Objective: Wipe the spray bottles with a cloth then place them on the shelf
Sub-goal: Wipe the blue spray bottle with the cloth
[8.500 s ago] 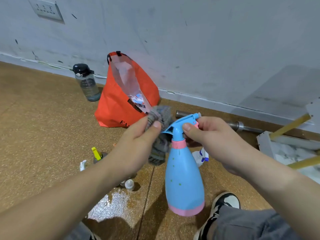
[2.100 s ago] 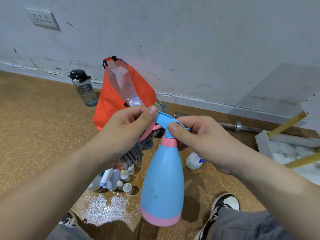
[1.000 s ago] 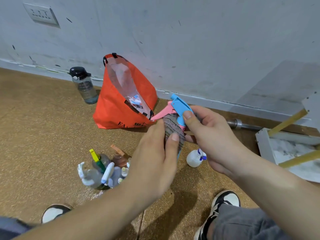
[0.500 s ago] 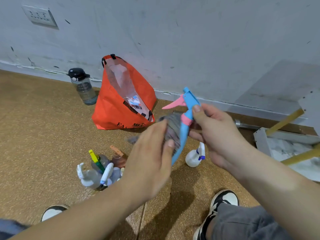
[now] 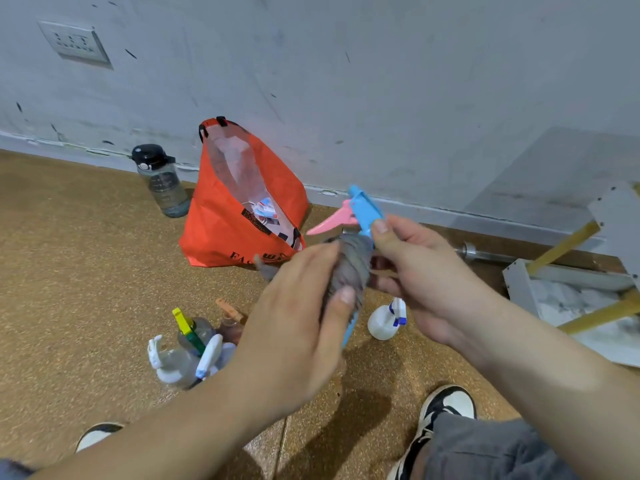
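Wiping step: blue spray bottle (image 5: 363, 211) wrapped in cloth (image 5: 349, 268).
Left hand (image 5: 294, 327) curls its fingers round the cloth on the bottle's body, held tilted above the floor. Right hand (image 5: 426, 282) pinches the neck. Likely next: finish wiping, then carry it right to the shelf (image 5: 561, 299).

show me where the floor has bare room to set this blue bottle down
Widest bare floor lies left, bordered by the water bottle, orange bag and spray bottle cluster. Crowded mid-floor: that cluster and the small white bottle. The shelf board at right also looks bare.
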A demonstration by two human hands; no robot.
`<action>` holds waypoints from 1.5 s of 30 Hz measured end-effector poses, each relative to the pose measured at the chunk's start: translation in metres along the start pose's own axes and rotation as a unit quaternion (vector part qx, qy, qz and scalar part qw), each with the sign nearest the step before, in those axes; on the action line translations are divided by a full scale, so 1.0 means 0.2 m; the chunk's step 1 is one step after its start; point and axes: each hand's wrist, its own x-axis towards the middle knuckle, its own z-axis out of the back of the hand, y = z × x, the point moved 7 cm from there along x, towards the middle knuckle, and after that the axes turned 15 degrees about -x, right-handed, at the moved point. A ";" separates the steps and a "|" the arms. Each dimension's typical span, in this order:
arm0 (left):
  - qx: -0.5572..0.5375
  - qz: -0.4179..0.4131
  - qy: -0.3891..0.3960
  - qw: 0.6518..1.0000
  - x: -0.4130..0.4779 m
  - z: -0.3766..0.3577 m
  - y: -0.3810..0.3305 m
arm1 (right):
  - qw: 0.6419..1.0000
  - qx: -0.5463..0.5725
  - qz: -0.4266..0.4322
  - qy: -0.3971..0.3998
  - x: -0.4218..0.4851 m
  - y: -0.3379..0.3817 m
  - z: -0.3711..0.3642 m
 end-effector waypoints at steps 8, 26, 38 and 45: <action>-0.384 0.487 -0.040 0.783 -0.07 -0.03 0.43 | 0.998 -0.054 0.043 0.009 -0.01 0.02 0.00; -0.153 0.222 -0.050 0.962 -0.05 -0.03 0.08 | 0.993 -0.113 0.034 0.002 0.03 0.02 0.06; -0.471 0.543 -0.053 0.693 -0.17 -0.10 0.28 | 0.997 0.002 -0.018 -0.074 0.06 0.02 0.15; -0.470 0.501 -0.110 0.718 -0.11 -0.06 0.27 | 0.992 -0.088 0.009 -0.084 0.06 0.01 0.12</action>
